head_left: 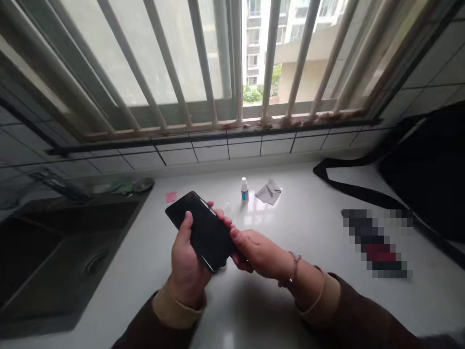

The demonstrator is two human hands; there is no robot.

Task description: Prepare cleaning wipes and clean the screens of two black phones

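Observation:
A black smartphone (pixel 209 232) with a dark screen is held tilted above the white counter. My left hand (pixel 187 261) wraps round it from below, thumb lying on the screen and fingertips showing past the far edge. At the phone's right edge, my right hand (pixel 256 252) pinches the side near the lower corner, its thumb on top. Beyond the phone stands a small white-capped bottle (pixel 244 190) with a blue label. Beside the bottle lies a creased grey cloth or wrapper (pixel 269 192). A small pink slip (pixel 170 197) rests left of the phone's top end.
A dark sink (pixel 119 237) with a faucet (pixel 60 186) is at the left. On the right are a black bag (pixel 425 169) with its strap (pixel 348 189) on the counter (pixel 290 310), and a pixelated item (pixel 378 245). A barred window (pixel 203 63) rises behind.

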